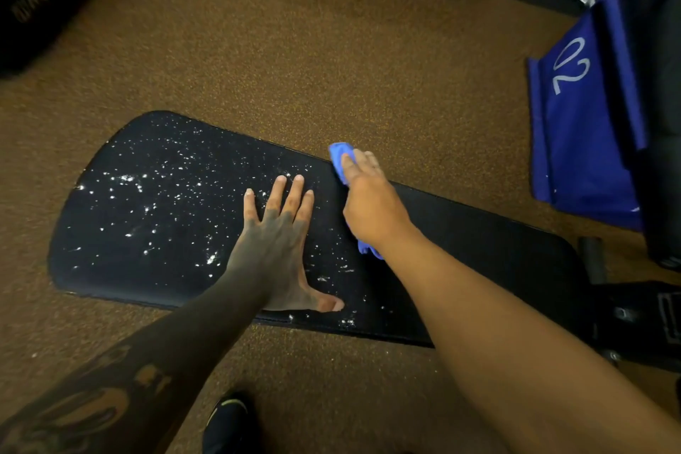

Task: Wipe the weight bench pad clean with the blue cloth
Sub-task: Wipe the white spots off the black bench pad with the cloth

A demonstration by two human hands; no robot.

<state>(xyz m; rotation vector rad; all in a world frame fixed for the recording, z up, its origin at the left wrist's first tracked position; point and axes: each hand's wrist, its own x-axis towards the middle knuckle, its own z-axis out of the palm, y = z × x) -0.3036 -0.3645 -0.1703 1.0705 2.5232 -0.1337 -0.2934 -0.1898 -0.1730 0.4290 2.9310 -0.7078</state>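
Left hand (274, 251) lay flat, fingers spread, gripping nothing, on the white-speckled bench pad (147, 217). Right hand (368, 203) clenched the blue cloth (341, 155) — pressed at the pad's far edge.

Pad's (147, 217) wide end is wide open; left hand (274, 243) lies flat mid-pad, blocking there. Blue bin (582, 129) sits beyond the pad's narrow end.

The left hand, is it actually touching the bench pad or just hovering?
Touching. The head view shows the left hand lying flat, fingers spread, palm pressed on the speckled bench pad, with no gap beneath.
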